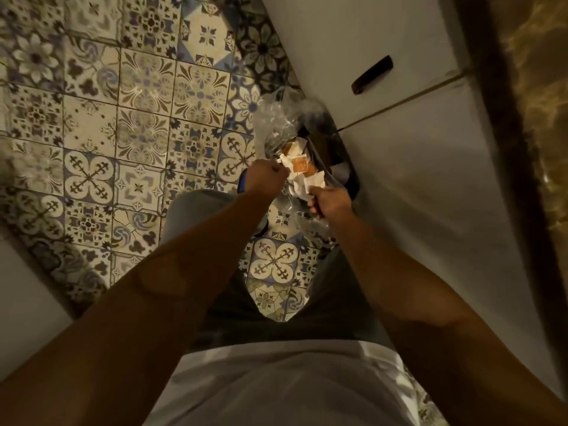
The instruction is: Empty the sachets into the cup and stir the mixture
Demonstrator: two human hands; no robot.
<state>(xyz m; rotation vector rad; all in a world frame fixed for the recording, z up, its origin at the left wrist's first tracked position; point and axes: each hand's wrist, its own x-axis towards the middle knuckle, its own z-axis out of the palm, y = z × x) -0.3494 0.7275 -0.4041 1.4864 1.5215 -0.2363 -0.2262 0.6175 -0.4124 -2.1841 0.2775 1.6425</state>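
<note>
Head view looks straight down our own body: nearest is our white shirt [276, 382], then both bare forearms reaching forward over the patterned tile floor [92, 118]. Our left hand [266, 176] is curled, its fingertips pinching the edge of a white paper scrap, most likely a torn sachet. Our right hand [332, 202] is also curled and grips what seems to be the rim of the dark bin [347, 167] or the clear plastic liner [282, 118] bunched around it; we cannot tell which. Just beyond the hands, white and orange-brown sachets [302, 167] lie piled inside the bin, looking crumpled and spent. Farther off, a white cabinet [399, 87] with a black handle [372, 74] rises beside the bin.

No cup or stirrer is in view. We judge the emptying is likely done, with wrappers now being discarded; whether the mixture has been stirred cannot be told from here.
</note>
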